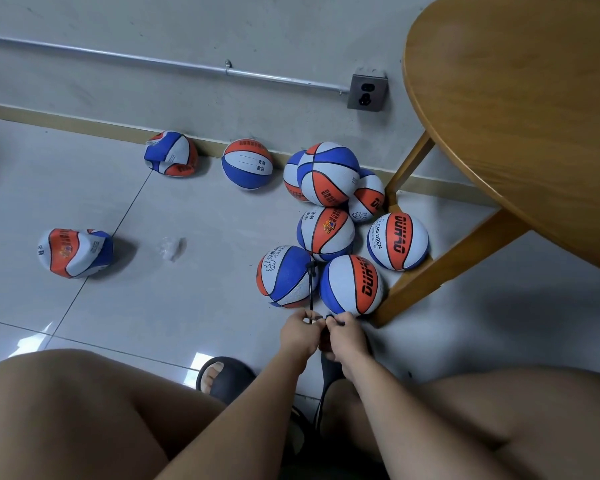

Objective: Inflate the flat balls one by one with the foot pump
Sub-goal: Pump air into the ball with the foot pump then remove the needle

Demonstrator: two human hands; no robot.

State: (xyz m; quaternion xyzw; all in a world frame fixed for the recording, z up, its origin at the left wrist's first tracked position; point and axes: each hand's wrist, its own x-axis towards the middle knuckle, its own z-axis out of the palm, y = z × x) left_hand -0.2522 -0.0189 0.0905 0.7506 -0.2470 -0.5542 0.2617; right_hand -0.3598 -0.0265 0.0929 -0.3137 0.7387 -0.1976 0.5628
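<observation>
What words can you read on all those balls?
"CHILDREN": white panel of the rightmost ball.
"DUHAO", stylised: orange panels of that ball and the front ball.
"CHIL", cut off: blue-and-white ball beside it.
Chinese print on several balls: too small to read.

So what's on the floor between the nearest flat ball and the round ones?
Something like a crumpled clear plastic scrap, in the head view.
</observation>
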